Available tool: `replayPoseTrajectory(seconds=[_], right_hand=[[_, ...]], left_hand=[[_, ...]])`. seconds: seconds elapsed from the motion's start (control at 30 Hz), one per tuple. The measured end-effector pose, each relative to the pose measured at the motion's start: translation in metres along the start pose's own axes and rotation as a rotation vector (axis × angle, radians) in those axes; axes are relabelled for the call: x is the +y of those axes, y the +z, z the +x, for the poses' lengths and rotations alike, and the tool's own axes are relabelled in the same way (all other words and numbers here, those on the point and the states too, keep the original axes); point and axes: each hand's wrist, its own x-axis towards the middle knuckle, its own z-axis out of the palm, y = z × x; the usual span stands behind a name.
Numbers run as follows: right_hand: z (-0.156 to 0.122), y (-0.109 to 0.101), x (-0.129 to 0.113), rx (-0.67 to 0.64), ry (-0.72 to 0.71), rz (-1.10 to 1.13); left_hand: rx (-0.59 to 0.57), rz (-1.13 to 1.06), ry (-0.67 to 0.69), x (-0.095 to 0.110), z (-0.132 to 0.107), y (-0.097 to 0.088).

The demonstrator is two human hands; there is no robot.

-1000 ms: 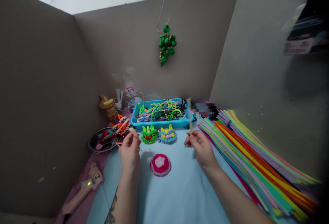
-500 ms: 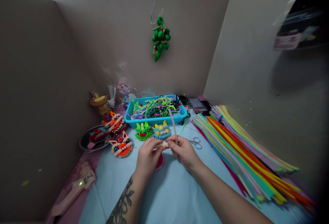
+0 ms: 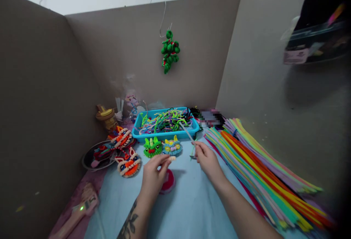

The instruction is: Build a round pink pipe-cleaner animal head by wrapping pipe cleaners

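Observation:
My left hand [image 3: 155, 173] pinches a small cream coiled piece of pipe cleaner [image 3: 172, 158] between thumb and fingertips, above the blue cloth. My right hand [image 3: 207, 160] is closed on a pale grey pipe cleaner [image 3: 187, 132], which slants up and left toward the blue tray. Part of a pair of scissors [image 3: 193, 156] shows beside the right fingers; the hand hides the rest. A green lion head [image 3: 153, 147] and a blue one with yellow horns [image 3: 172, 147] sit just beyond my left hand. Under that hand lies a round red thing [image 3: 168, 182], partly covered.
A blue tray [image 3: 164, 135] at the back holds many pipe cleaner scraps. Bundles of long coloured pipe cleaners [image 3: 255, 169] lie at right. Orange lion heads [image 3: 129, 164] and a metal bowl [image 3: 87, 164] stand at left, near a pink glue gun [image 3: 82, 209]. Grey panels [image 3: 131, 49] enclose the table.
My hands have moved apart. The right has gone right with the grey pipe cleaner, while the left keeps the cream piece. The view has tilted up slightly.

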Motion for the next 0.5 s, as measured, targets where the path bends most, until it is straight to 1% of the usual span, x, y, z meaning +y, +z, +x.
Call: replayPoseTrajectory(seconds=[0.07,0.17,0.23,0.3,0.37,0.4,0.43,0.5], right_hand=[[0.008,-0.011,0.008,0.03,-0.034,-0.184],[0.016,-0.025,0.018,-0.003,-0.069,-0.421],[0.018,-0.029,0.02,-0.03,-0.079,-0.523],[0.016,-0.027,0.015,-0.008,-0.124,-0.555],[0.008,-0.018,0.004,0.03,-0.183,-0.464],[0.003,-0.012,-0.002,0.007,-0.193,-0.361],[-0.003,-0.005,-0.008,-0.066,-0.159,-0.221],[-0.014,0.009,-0.019,-0.317,-0.01,0.06]], left_hand=[[0.009,0.012,0.003,-0.001,0.001,-0.001],[0.022,0.041,0.022,-0.001,0.002,-0.002],[0.028,0.052,0.028,0.0,0.003,-0.001],[0.029,0.037,0.024,0.0,0.003,0.0],[0.016,0.009,0.021,0.001,0.002,0.001],[0.003,-0.003,0.021,0.002,0.001,0.002],[-0.012,-0.012,0.024,0.002,0.0,0.003],[-0.045,-0.032,0.034,0.004,-0.002,0.005]])
